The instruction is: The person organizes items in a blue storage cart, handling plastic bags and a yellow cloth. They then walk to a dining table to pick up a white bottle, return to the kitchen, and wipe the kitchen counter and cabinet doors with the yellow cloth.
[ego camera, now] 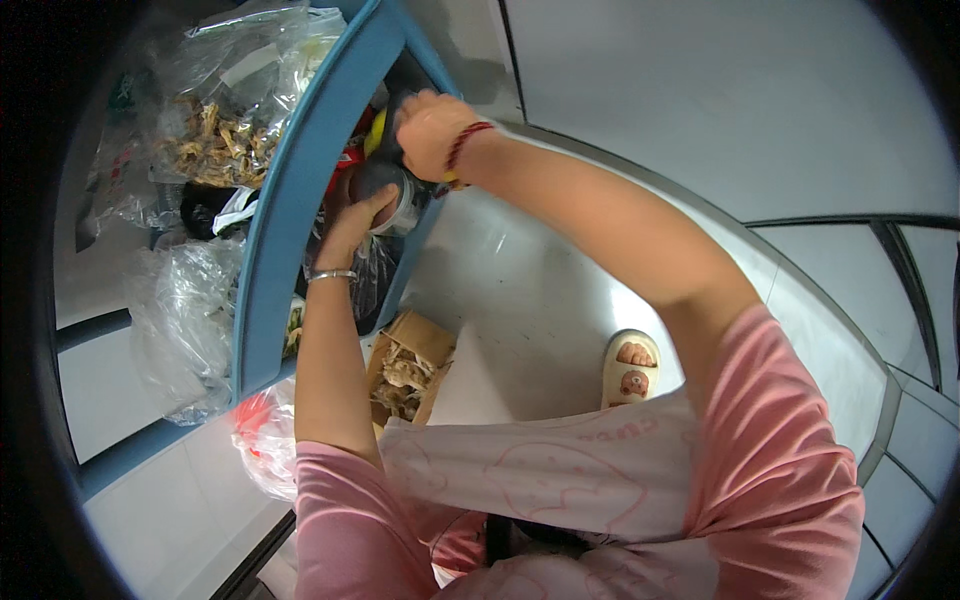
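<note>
A blue plastic shelf rack stands in front of me on the left, and both my hands reach into its lower tier. My left hand, with a silver bangle at the wrist, grips a round clear plastic container; its thumb lies over the container and its other fingers are largely hidden. Just beyond, my right hand is curled and slightly blurred beside dark contents of the tier. Whether it holds anything is hidden. Red packaging and a yellow item lie between the hands and the rack's edge.
On the upper tier sit a clear bag of dried brown food and a crumpled clear plastic bag. A cardboard box with dried pieces stands on the floor below. A red-and-white plastic bag hangs low; my slippered foot is right.
</note>
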`<state>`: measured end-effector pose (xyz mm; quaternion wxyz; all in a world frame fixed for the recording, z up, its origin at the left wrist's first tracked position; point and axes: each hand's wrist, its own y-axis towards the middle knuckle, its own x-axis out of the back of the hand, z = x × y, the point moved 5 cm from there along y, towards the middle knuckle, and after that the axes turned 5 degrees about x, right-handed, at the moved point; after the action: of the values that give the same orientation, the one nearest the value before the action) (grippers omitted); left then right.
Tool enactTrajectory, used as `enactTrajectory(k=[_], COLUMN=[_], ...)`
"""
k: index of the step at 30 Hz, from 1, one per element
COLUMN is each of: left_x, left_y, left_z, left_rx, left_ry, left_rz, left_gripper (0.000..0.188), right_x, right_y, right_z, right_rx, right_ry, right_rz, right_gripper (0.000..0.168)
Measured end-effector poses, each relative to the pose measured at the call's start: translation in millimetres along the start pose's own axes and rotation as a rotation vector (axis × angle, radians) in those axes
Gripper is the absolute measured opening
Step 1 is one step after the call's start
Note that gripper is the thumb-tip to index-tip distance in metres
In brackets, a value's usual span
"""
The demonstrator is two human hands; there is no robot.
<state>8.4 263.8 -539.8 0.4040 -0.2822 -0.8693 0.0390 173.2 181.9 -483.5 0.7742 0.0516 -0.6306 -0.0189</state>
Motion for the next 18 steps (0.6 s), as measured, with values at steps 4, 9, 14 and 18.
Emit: enactTrajectory(k=[4,9,14,18], left_x=[0,-5,-6,-8], left_y=[-8,-13,-5,-17], left_z=[-1,3,25,12], left_rx=[0.000,0.007,-0.036,-0.033], left_ry=[0.019,0.032,0.004,0.062], left_rz=[-0.077,-0.100,-0.095,-0.118], left_gripper=[0.104,0.093,0.092,0.095], right_x=[-91,-123,-138,-100], right_y=[47,60,63,64], right_z=[-17,-28,-24,-27], right_rx=[-0.161,-0.131,0.116,0.241], right_ry=[-0.052,-0.083,-0.008,-0.032], right_rz=[0.468,0.548,0.709,0.722], right_gripper=[0.056,0.063,0.054,0.034])
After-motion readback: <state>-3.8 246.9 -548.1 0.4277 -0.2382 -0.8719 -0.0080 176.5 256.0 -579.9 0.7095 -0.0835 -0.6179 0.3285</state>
